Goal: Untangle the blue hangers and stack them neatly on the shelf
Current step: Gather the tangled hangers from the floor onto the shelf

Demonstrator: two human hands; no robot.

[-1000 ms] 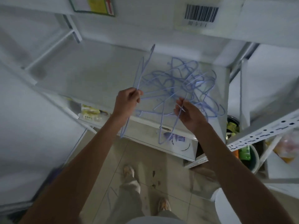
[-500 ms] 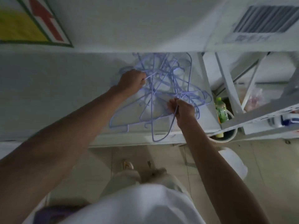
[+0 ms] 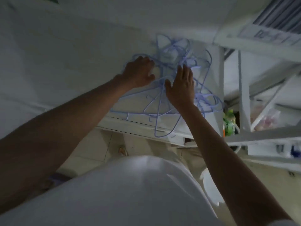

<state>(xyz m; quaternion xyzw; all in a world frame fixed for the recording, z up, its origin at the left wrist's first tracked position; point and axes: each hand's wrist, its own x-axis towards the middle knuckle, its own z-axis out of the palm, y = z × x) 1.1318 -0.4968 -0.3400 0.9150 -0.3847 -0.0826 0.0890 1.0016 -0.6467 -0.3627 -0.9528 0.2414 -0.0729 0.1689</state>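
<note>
On shelf, tangled blue hangers, hooks pointing various ways, both hands on them

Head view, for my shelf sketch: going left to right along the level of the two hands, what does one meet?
Bare white shelf → left hand → right hand, flat on the tangle of blue hangers → white upright post → clear bag.
</note>
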